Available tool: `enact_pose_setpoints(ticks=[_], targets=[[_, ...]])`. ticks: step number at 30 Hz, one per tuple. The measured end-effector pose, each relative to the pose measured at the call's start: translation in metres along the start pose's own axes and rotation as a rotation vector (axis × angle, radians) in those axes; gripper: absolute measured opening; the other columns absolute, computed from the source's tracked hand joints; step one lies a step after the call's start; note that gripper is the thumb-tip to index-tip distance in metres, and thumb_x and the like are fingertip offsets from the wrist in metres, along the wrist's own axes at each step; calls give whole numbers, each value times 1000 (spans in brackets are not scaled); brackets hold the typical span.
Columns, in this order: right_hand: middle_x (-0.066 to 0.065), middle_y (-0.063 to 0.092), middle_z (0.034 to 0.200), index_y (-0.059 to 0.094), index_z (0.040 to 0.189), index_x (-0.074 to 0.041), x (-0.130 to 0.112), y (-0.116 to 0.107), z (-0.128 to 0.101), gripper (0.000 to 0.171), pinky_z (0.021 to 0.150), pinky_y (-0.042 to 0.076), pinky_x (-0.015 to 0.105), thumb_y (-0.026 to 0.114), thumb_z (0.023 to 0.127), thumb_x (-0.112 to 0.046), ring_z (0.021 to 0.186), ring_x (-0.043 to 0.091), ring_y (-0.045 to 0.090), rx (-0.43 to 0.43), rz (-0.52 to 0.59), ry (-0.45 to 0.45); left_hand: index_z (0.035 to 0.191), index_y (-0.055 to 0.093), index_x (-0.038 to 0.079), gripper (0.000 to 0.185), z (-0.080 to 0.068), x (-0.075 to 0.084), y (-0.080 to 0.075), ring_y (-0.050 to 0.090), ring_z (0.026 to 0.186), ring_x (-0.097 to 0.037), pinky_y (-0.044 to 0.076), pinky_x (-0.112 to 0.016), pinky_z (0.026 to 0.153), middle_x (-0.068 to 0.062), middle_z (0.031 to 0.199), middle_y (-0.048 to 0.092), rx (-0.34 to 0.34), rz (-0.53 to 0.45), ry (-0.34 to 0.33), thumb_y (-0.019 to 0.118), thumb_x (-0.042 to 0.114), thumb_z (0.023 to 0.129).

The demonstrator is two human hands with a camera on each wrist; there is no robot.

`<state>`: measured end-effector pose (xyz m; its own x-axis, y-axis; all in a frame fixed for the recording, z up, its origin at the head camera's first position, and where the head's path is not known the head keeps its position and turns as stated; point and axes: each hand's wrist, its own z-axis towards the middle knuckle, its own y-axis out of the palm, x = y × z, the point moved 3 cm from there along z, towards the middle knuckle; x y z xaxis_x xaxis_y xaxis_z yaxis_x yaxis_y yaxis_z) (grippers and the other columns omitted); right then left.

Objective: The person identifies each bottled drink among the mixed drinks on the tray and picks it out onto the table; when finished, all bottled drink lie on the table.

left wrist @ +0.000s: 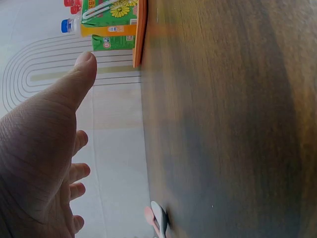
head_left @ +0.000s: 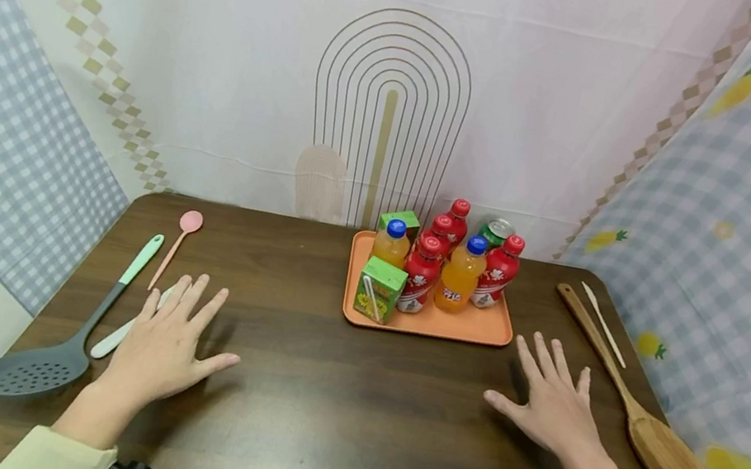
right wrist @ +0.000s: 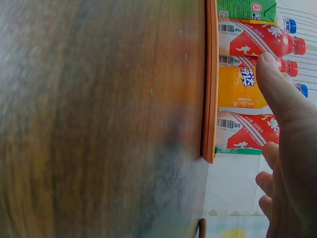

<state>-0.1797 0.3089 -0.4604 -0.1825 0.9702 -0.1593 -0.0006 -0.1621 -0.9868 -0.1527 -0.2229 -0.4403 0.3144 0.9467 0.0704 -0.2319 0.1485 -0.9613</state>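
My left hand (head_left: 168,340) hovers palm down over the left of the brown table (head_left: 329,411), fingers spread and holding nothing. Partly hidden beneath it lies a pale, slim utensil (head_left: 112,340) whose kind I cannot tell. On the other side, my right hand (head_left: 555,413) is likewise spread, near the front right corner of an orange tray (head_left: 434,327). That tray carries several red bottles (head_left: 420,276), two orange soda bottles (head_left: 460,279) with blue caps, two green drink cartons (head_left: 379,292) and a green can (head_left: 497,232), partly hidden at the back.
Left of the left hand lie a grey slotted turner (head_left: 38,370) with a mint handle and a pink spoon (head_left: 191,222). A wooden spatula (head_left: 662,449) and a thin white knife-like utensil (head_left: 604,325) lie at the right edge. Patterned cloth (head_left: 245,77) hangs behind the table.
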Motion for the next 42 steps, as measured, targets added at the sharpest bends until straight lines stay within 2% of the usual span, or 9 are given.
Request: enact_pose_setpoints(ticks=[13, 18, 21, 25, 29, 32, 35, 38, 42], targets=[[15, 8, 160, 13, 156, -17, -1, 7, -1, 104, 100, -8, 76, 55, 79, -74, 145, 36, -5, -21, 20, -6, 151, 32, 14, 97, -5, 7, 2, 18, 142, -40, 14, -65, 109, -20, 155, 22, -32, -3, -4, 52, 76, 80], [14, 11, 160, 19, 155, -14, -3, 8, 4, 101, 101, -2, 75, 58, 80, -71, 146, 34, -2, -22, 57, -22, 150, 34, 11, 91, 3, 16, 7, 22, 141, -40, 18, -63, 109, -21, 153, 27, -9, -11, 25, 56, 69, 83], [14, 15, 159, 23, 154, -12, -4, 9, 10, 99, 101, 2, 76, 60, 81, -68, 146, 36, 2, -42, 92, -41, 148, 37, 8, 86, 15, 34, 13, 26, 139, -40, 22, -61, 109, -20, 151, 32, 5, -26, 94, 60, 61, 85], [15, 21, 157, 28, 152, -11, -9, 10, 24, 94, 103, 7, 74, 65, 82, -62, 144, 39, 10, -58, 119, -89, 143, 44, 4, 74, 40, 69, 23, 34, 136, -38, 27, -55, 110, -19, 145, 42, 13, -73, 227, 65, 48, 87], [16, 36, 150, 43, 145, -10, -18, 9, 43, 79, 107, 18, 66, 71, 83, -50, 139, 40, 26, -27, 160, -171, 137, 52, 3, 59, 70, 102, 36, 44, 130, -33, 33, -46, 109, -15, 136, 52, -40, -163, 322, 68, 35, 90], [14, 53, 137, 56, 135, -9, -24, 8, 58, 61, 106, 30, 59, 73, 84, -39, 129, 37, 43, 0, 207, -222, 133, 56, 5, 48, 91, 120, 49, 50, 124, -27, 39, -41, 105, -12, 131, 57, -114, -239, 348, 66, 29, 92], [6, 65, 122, 66, 124, -10, -27, 11, 71, 45, 101, 40, 53, 74, 85, -32, 117, 29, 56, 11, 241, -244, 128, 61, 7, 39, 109, 131, 64, 54, 117, -24, 44, -40, 99, -9, 125, 61, -163, -293, 353, 64, 25, 93], [0, 70, 110, 72, 114, -12, -26, 16, 82, 32, 95, 46, 48, 75, 85, -27, 106, 22, 63, 24, 261, -254, 120, 67, 9, 30, 122, 136, 75, 58, 111, -21, 47, -38, 95, -5, 117, 66, -171, -329, 347, 65, 21, 93], [-2, 72, 100, 77, 103, -15, -19, 23, 90, 19, 89, 50, 45, 76, 85, -22, 96, 19, 66, 56, 281, -237, 110, 73, 11, 20, 133, 138, 83, 62, 103, -18, 50, -36, 90, -1, 106, 70, -162, -341, 324, 67, 16, 92]])
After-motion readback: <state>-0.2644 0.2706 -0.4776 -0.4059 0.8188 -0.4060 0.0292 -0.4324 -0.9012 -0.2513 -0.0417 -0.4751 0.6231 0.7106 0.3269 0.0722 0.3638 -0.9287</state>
